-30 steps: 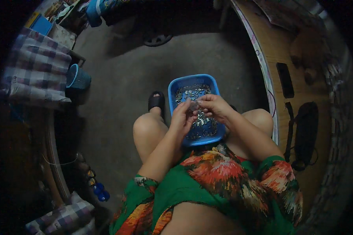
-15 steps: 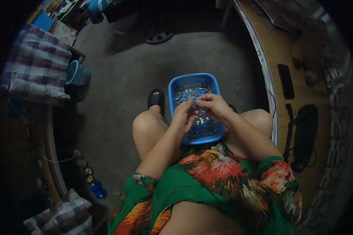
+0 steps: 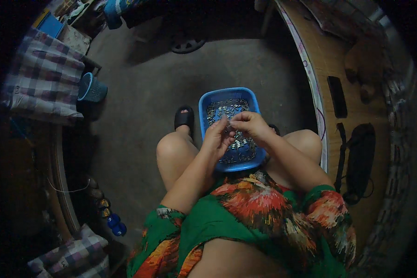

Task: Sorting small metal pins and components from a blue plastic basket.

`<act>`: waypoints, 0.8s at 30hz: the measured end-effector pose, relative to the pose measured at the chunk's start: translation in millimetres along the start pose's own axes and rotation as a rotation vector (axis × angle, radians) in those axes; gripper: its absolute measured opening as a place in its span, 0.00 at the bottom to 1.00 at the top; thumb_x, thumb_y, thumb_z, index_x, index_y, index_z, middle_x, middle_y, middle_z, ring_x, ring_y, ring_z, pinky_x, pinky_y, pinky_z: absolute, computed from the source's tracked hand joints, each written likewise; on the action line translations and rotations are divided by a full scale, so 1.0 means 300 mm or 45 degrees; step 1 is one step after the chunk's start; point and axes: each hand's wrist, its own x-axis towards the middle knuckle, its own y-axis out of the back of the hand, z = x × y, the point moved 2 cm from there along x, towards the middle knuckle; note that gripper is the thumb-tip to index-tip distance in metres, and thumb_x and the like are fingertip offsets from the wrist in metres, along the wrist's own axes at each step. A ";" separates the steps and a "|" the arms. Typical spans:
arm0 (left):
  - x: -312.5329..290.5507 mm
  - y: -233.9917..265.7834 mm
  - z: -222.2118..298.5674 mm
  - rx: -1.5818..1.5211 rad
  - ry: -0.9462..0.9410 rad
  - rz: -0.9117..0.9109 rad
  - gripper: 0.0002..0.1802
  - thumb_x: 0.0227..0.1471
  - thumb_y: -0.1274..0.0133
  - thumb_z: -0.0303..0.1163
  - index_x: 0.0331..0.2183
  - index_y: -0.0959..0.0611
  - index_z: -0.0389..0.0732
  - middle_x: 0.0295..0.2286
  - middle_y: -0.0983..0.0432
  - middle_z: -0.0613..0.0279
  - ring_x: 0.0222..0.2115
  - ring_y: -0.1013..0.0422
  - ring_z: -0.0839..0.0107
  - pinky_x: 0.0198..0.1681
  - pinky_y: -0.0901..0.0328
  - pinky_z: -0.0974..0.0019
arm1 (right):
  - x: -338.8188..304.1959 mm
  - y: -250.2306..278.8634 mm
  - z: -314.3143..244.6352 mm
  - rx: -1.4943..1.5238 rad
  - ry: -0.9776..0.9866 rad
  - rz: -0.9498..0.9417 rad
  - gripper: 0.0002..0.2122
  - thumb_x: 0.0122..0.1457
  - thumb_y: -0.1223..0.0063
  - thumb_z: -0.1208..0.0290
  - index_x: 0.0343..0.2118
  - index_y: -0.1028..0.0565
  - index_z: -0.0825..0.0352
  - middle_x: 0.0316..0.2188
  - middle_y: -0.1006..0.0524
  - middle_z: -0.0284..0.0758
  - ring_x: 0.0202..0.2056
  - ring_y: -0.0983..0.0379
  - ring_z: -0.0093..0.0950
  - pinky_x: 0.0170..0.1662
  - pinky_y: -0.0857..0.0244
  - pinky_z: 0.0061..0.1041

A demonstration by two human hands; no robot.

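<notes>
Between my knees sits a blue plastic basket (image 3: 256,160) with a rounded rim. Many small shiny metal cylinders (image 3: 238,142) are spread over its bottom. Above the basket my left hand (image 3: 217,137) is closed, its thumb and fingers drawn together. My right hand (image 3: 251,124) pinches with thumb and forefinger close to the left fingertips, the two hands nearly touching. Whatever lies between the fingertips is too small to make out. Both hands hide part of the basket's middle.
On the right runs a wooden bench (image 3: 324,60), with a dark phone (image 3: 337,96) and a black bag (image 3: 360,157) on it. At the left stand a teal wastebasket (image 3: 93,89) and a checked cloth (image 3: 46,78). Blue shoes (image 3: 116,224) lie on the floor.
My right fingertips have shifted slightly left, closer to the left thumb. The left hand and the basket are almost where they were.
</notes>
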 end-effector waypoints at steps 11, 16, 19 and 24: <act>0.007 0.007 -0.002 -0.107 -0.008 -0.092 0.16 0.48 0.52 0.45 0.28 0.26 0.41 0.20 0.30 0.68 0.19 0.34 0.78 0.19 0.39 0.79 | -0.008 -0.011 -0.022 -0.035 0.176 -0.040 0.07 0.49 0.48 0.71 0.30 0.28 0.66 0.23 0.28 0.26 0.23 0.35 0.13 0.24 0.44 0.11; 0.005 0.002 0.001 -0.087 -0.007 -0.109 0.15 0.48 0.53 0.45 0.28 0.26 0.42 0.20 0.30 0.68 0.18 0.34 0.78 0.19 0.39 0.79 | 0.007 -0.005 -0.014 0.032 0.301 -0.131 0.06 0.48 0.48 0.75 0.30 0.28 0.68 0.25 0.28 0.29 0.27 0.32 0.17 0.31 0.38 0.15; -0.003 -0.003 0.005 -0.085 -0.002 -0.095 0.14 0.49 0.53 0.44 0.28 0.27 0.42 0.20 0.30 0.68 0.18 0.34 0.78 0.18 0.38 0.79 | 0.001 -0.009 -0.021 -0.074 0.302 -0.068 0.06 0.48 0.48 0.75 0.29 0.29 0.69 0.25 0.28 0.30 0.28 0.31 0.19 0.34 0.37 0.17; -0.008 0.002 0.009 -0.007 -0.023 -0.036 0.14 0.49 0.53 0.43 0.29 0.27 0.41 0.20 0.30 0.67 0.17 0.35 0.78 0.17 0.37 0.78 | 0.011 -0.002 -0.002 -0.095 0.263 -0.057 0.05 0.47 0.47 0.75 0.27 0.29 0.68 0.25 0.28 0.30 0.28 0.32 0.18 0.34 0.37 0.17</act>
